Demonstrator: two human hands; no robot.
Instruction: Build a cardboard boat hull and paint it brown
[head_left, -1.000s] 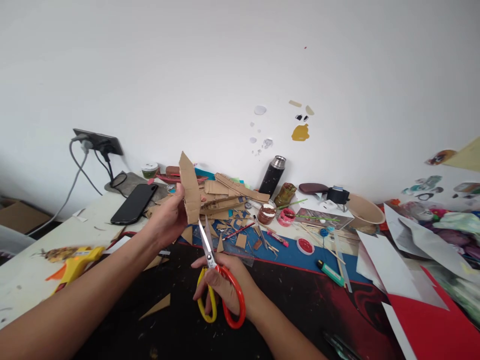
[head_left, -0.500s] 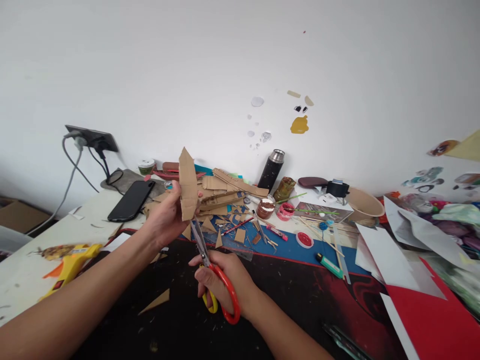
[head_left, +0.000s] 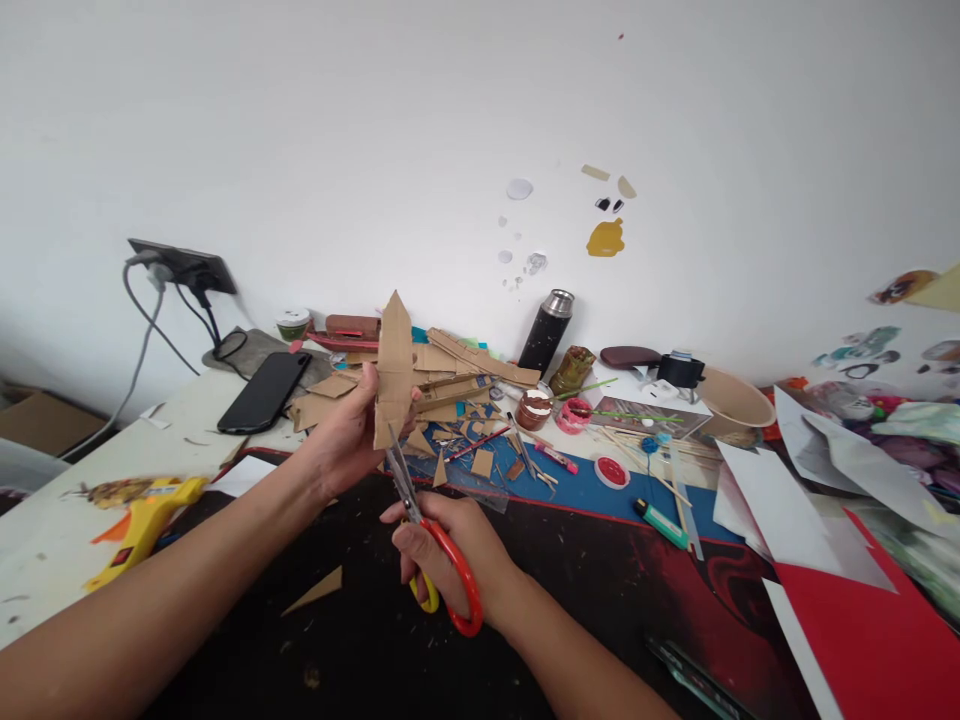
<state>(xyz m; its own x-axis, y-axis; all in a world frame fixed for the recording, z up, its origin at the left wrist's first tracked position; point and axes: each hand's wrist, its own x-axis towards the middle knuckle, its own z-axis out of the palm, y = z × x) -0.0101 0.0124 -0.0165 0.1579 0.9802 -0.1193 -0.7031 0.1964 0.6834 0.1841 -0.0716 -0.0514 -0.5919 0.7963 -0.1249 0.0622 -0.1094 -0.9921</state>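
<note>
A long piece of cardboard (head_left: 394, 365) with a pointed top stands upright in my left hand (head_left: 349, 430), pinched between the thumb and the fingers behind it. My right hand (head_left: 457, 545) is closed round the handles of a pair of scissors (head_left: 457, 590), one loop red, the other yellow. The blades point up and to the left, parted a little, their tips at the cardboard's lower edge. Whether they bite into it I cannot tell. Below lies a loose cardboard triangle (head_left: 315, 590) on the dark mat (head_left: 375, 650).
Cardboard scraps (head_left: 457, 440) and strips lie heaped behind my hands. To the left are a yellow glue gun (head_left: 146, 530) and a black phone (head_left: 264, 392). A black flask (head_left: 546, 332), open paint jars (head_left: 535, 408), a green cutter (head_left: 661, 525) and red paper (head_left: 870, 620) are to the right.
The cardboard has shifted slightly right and turned so more of its broad face shows. The scissors have stayed by its lower edge, blades still a little apart. The view has shifted slightly.
</note>
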